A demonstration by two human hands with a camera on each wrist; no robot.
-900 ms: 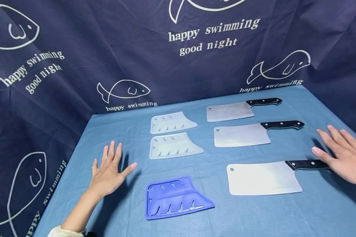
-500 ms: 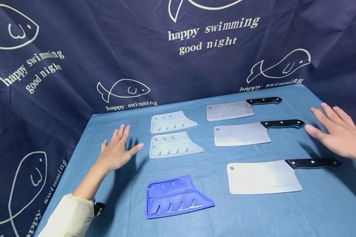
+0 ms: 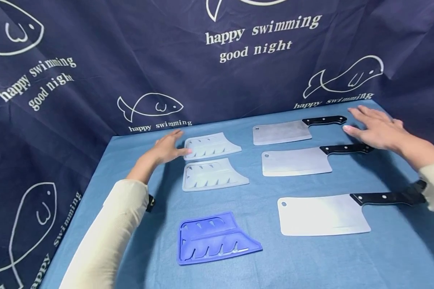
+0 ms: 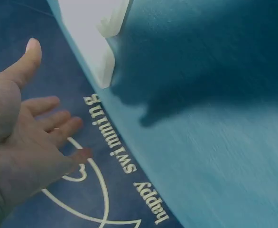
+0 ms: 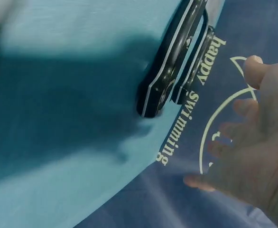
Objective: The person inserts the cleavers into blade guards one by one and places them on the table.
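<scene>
My left hand (image 3: 168,147) hovers with relaxed fingers at the left end of the far translucent blade cover (image 3: 213,146), its thumb overlapping the cover in the head view. A second translucent blade cover (image 3: 215,175) lies just nearer, and a blue blade cover (image 3: 217,239) is at the front. Over on the right, my right hand (image 3: 377,127) is held open beside the handle end of the far cleaver (image 3: 282,133). Below that hand lies the middle cleaver (image 3: 296,161), its handle tip partly hidden. The near cleaver (image 3: 323,215) lies in front, its handle end close to the right sleeve.
A blue cloth covers the table (image 3: 264,265). Behind it and at the sides hangs a dark blue curtain (image 3: 260,88) printed with white fish and lettering. The cleavers point their black handles to the right, with the covers lined up to their left.
Both hands have moved forward over the table, the left also rightward to the far cover and the right leftward to the far cleaver's handle. Covers and cleavers stay in place.
</scene>
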